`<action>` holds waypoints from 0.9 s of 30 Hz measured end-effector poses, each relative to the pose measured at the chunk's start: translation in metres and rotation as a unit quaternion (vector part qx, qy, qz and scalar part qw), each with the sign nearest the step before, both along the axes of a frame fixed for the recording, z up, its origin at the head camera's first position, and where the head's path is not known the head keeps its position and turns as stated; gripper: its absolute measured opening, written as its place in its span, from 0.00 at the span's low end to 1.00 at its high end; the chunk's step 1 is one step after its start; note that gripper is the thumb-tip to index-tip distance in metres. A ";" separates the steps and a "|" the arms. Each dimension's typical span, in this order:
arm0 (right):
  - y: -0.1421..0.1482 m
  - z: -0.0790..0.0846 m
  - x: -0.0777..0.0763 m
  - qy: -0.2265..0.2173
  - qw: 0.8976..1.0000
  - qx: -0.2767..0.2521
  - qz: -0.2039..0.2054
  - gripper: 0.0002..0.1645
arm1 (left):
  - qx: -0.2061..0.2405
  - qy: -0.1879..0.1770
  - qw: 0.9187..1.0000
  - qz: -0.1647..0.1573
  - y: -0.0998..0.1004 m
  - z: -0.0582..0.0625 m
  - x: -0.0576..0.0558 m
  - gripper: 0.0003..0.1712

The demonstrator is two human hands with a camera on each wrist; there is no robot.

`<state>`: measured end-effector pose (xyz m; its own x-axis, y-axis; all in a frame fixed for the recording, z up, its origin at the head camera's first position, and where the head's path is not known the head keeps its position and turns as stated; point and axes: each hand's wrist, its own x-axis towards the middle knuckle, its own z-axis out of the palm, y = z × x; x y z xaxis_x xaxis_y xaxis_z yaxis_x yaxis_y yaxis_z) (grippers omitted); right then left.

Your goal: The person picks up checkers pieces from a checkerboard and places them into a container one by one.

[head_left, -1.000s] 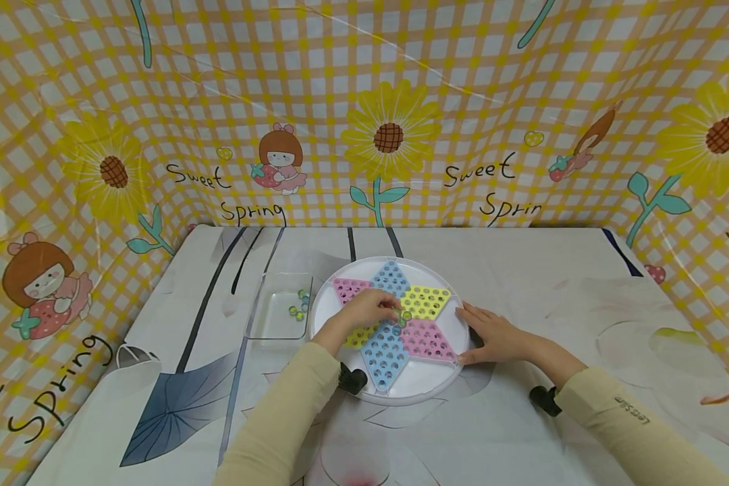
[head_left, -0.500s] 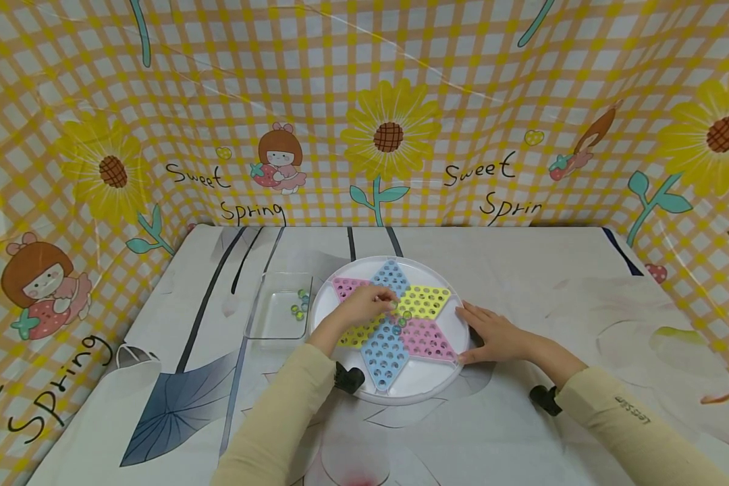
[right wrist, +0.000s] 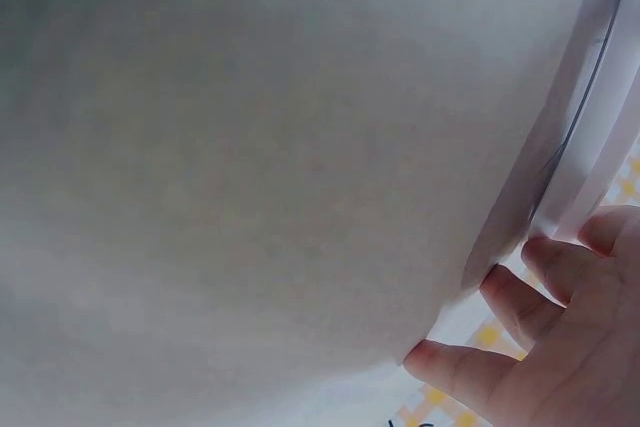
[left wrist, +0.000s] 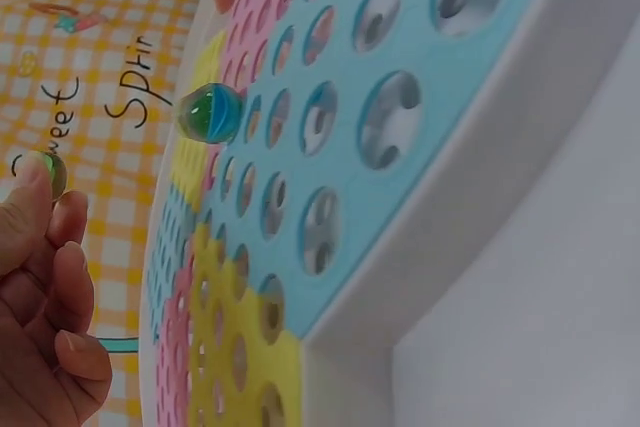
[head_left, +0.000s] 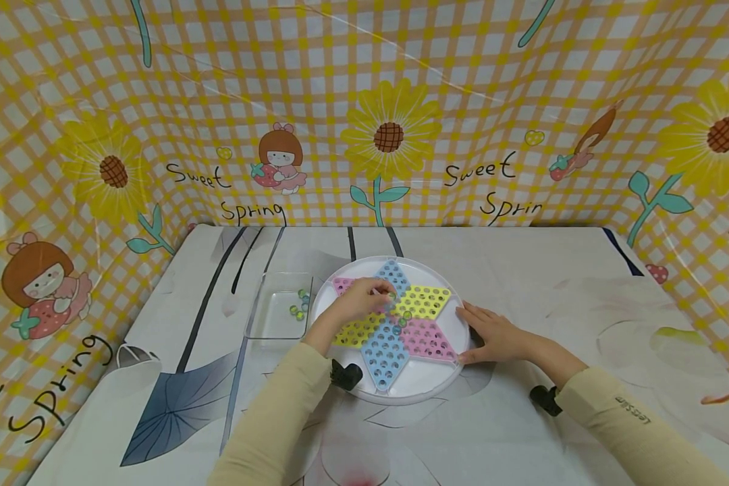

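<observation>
Glass marble (head_left: 392,295), head view: sat pinched in the left hand (head_left: 364,300) over the Chinese checkers board (head_left: 428,379); probably light, hard, slippery.
Open room, head view: surface (head_left: 522,263) stretched rightward; the clear box (head_left: 277,314) stood close to the left rim.
Marble grip, left wrist view: thumb and fingertip held it; opposite sides seemed safest, clear of the blue-green marble (left wrist: 210,113).
Board edge, right wrist view: right hand (right wrist: 565,337) touched it, fingers spread.

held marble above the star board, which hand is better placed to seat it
Probably the left hand: it pinches the marble above the star board, while the right hand rests against the board's right side.
</observation>
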<state>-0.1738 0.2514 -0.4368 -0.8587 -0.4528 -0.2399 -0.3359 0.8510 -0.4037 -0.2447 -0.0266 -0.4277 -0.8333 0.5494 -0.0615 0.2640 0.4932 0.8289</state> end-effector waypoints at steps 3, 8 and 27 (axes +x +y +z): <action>0.000 0.000 0.000 0.000 1.000 0.000 0.002 0.59 | 0.005 0.021 1.000 -0.001 -0.003 0.003 0.000 0.10; -0.001 0.000 0.000 -0.004 1.000 -0.001 0.000 0.59 | 0.019 0.031 0.999 0.004 -0.009 0.008 0.001 0.11; -0.001 0.000 0.000 -0.001 1.000 -0.007 0.001 0.59 | 0.047 0.043 0.995 0.077 -0.048 0.027 0.000 0.11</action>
<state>-0.1740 0.2505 -0.4367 -0.8573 -0.4577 -0.2355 -0.3369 0.8449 -0.4155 -0.2446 -0.0744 -0.4011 -0.9080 0.4148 0.0583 0.2624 0.4550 0.8510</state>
